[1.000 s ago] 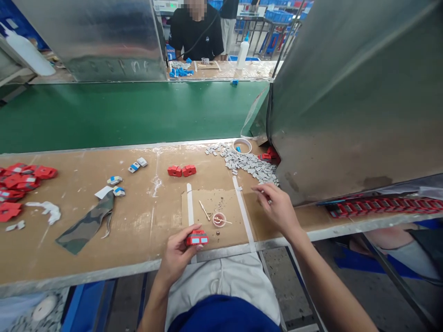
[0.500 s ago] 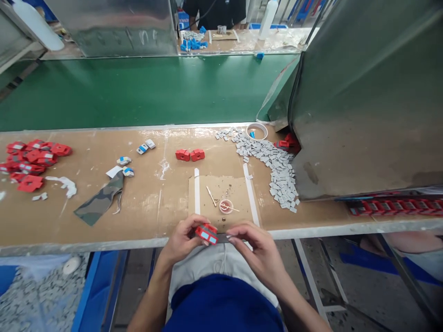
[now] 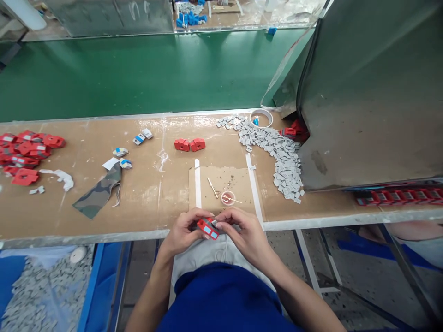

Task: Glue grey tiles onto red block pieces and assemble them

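My left hand (image 3: 180,234) is closed around a small red toy car (image 3: 208,229) with pale blue windows, just off the table's front edge. The fingers of my right hand (image 3: 244,231) pinch a small grey piece (image 3: 214,223) at the car's right end; the fingertips partly cover it, so I cannot tell whether it is seated. Beyond my hands, a small round cup (image 3: 228,198) of reddish stuff has a thin stick lying across it. To its left lies a pale pointed stick (image 3: 212,188). Two red car bodies (image 3: 182,145) stand farther back.
Flat grey pieces (image 3: 289,170) spread over the right side, near a tape roll (image 3: 261,118). Several red cars (image 3: 26,154) are heaped at the far left. A camouflage cloth (image 3: 98,193) lies left of centre, by small white-and-blue parts (image 3: 139,139). A large metal panel (image 3: 374,101) borders the right.
My right hand has moved left to the car, bringing its small piece against it. The car has turned slightly in my left hand. The camera view has tilted down.
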`<state>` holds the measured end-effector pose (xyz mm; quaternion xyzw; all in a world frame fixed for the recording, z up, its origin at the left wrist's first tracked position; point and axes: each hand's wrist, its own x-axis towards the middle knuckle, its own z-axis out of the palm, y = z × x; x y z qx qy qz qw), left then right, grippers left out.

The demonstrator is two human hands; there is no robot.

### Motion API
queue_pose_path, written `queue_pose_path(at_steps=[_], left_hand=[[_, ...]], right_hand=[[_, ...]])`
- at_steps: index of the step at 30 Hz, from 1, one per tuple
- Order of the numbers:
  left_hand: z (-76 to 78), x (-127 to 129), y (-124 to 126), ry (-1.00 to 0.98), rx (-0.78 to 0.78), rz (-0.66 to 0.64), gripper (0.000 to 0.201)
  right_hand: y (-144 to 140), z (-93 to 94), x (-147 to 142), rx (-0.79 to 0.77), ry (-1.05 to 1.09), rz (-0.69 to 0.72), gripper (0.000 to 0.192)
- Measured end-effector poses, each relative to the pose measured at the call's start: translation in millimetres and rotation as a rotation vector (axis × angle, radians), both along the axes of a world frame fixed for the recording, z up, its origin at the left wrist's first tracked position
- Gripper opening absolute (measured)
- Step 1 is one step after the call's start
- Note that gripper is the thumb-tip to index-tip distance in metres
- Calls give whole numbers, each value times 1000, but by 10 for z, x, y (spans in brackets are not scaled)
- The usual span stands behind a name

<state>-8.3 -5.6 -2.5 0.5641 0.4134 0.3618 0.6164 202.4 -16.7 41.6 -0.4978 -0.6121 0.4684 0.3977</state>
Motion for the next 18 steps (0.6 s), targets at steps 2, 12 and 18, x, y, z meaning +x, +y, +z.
queue_pose_path(at_steps=[2, 12, 18], left_hand=[[-10, -5, -4, 14, -1, -7, 42], [1, -7, 9, 73, 62, -21, 32], [97, 2, 48, 166, 87, -75, 24]], right_hand=[[2, -6, 6, 5, -15, 19, 12], [4, 71, 10, 182, -248, 111, 26], [25, 91, 33, 236, -404, 210, 28]])
